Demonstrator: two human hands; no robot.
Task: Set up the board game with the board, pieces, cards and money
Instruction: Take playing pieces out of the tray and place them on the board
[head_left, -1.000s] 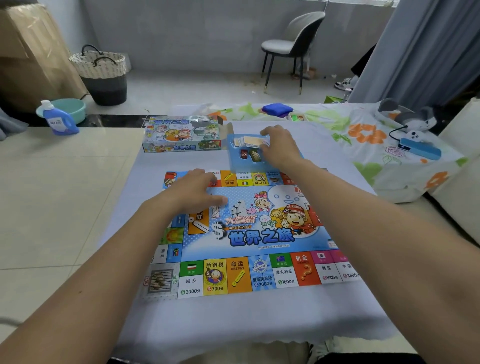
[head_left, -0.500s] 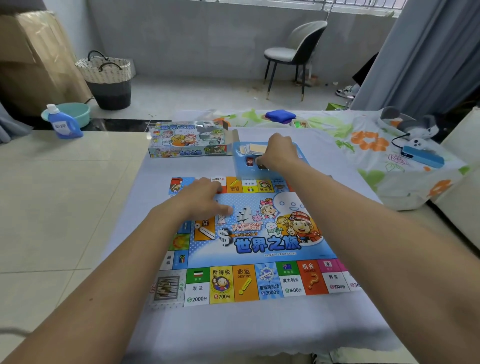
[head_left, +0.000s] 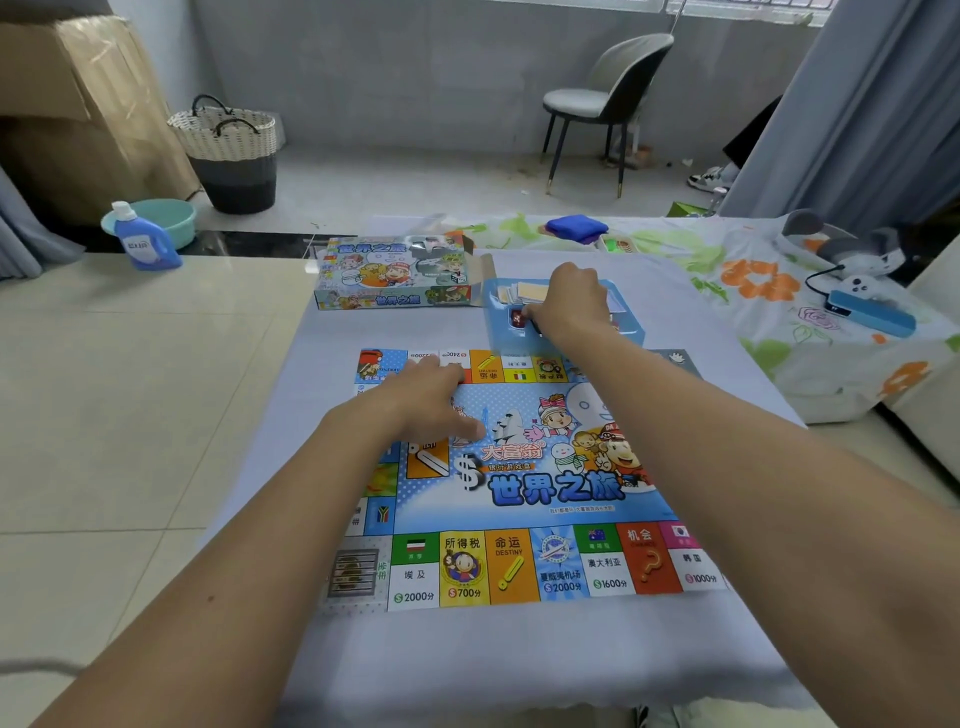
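Right hand (head_left: 569, 301) curls its grip over small pieces (head_left: 519, 318) in the tray (head_left: 631, 332) at 12 o'clock of the board (head_left: 519, 483); whether anything is pinched cannot be told. Left hand (head_left: 426, 402) presses flat. Lifting pieces onto the board likely comes next.

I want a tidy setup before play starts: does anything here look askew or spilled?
Nothing stands out. The game board lies flat and open under the left hand; the right hand reaches into the blue tray, with nothing spilled.

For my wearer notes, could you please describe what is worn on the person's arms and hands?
Nothing shows on either: the left hand and right hand are bare, with no gloves, rings, watch or bracelets visible, and both forearms are bare as far as the frame shows, with no sleeves in view.
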